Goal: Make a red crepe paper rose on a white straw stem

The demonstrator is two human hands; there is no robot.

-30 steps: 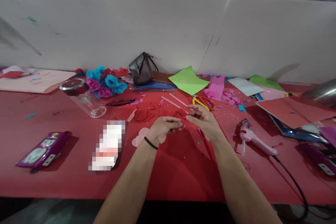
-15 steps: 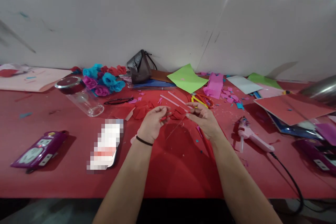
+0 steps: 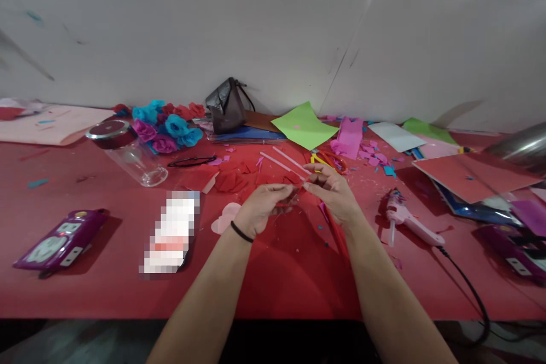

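Note:
My left hand, with a black band at the wrist, has its thumb and fingers pinched near the middle of the red table. Close to its right, my right hand pinches a small red piece that spans the gap between the fingertips of both hands. The piece is thin and its shape is hard to make out. Behind the hands lie two pale glue sticks and crumpled red paper. A pink scalloped paper shape rests left of my left wrist.
A pink glue gun with a black cord lies right. Left are a phone, glass bottle, purple power strip and paper flowers. Scissors and green paper lie behind the hands.
My left hand has moved right, to the fingertips of my right hand, and its fingers have closed in a pinch. More of the pink paper shape shows. My right hand has barely moved.

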